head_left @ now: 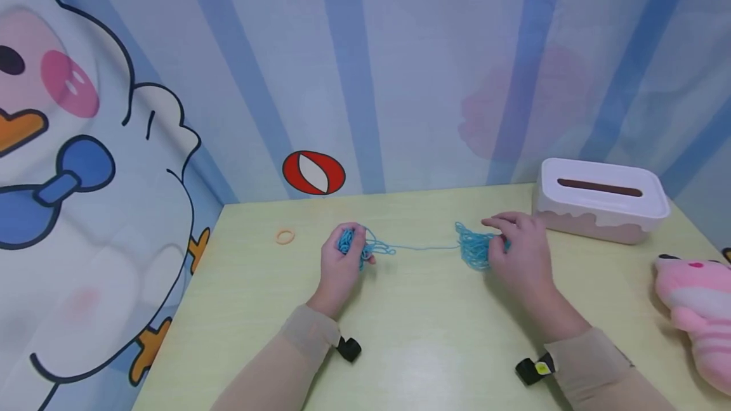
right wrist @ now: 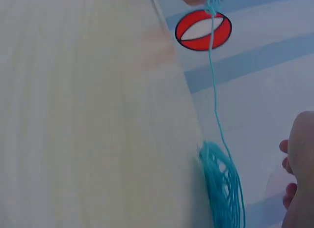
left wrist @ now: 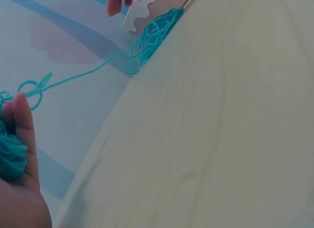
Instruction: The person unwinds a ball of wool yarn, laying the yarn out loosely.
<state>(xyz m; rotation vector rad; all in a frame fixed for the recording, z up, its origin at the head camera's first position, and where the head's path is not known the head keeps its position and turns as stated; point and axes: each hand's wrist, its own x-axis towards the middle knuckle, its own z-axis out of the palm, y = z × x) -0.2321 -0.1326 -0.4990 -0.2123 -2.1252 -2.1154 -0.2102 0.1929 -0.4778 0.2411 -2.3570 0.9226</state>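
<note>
A ball of blue yarn (head_left: 345,241) sits in my left hand (head_left: 338,268), whose fingers and thumb curl round it; some loose loops spill out past the thumb. From there a single strand (head_left: 425,248) runs across to a loose bundle of the same yarn (head_left: 474,247) lying on the table. Over that bundle hovers my right hand (head_left: 522,252), thumb and fingers spread apart. In the right wrist view, its fingertips (right wrist: 288,165) stand off from the bundle (right wrist: 221,188). The left wrist view likewise has a gap between the right fingers (left wrist: 114,4) and the yarn (left wrist: 157,34).
Behind the right hand stands a white and pink tissue box (head_left: 602,202). A pink plush toy (head_left: 699,316) lies at the table's right side. An orange ring (head_left: 285,236) is on the table (head_left: 411,335) left of the left hand. A printed curtain (head_left: 400,81) hangs along the back.
</note>
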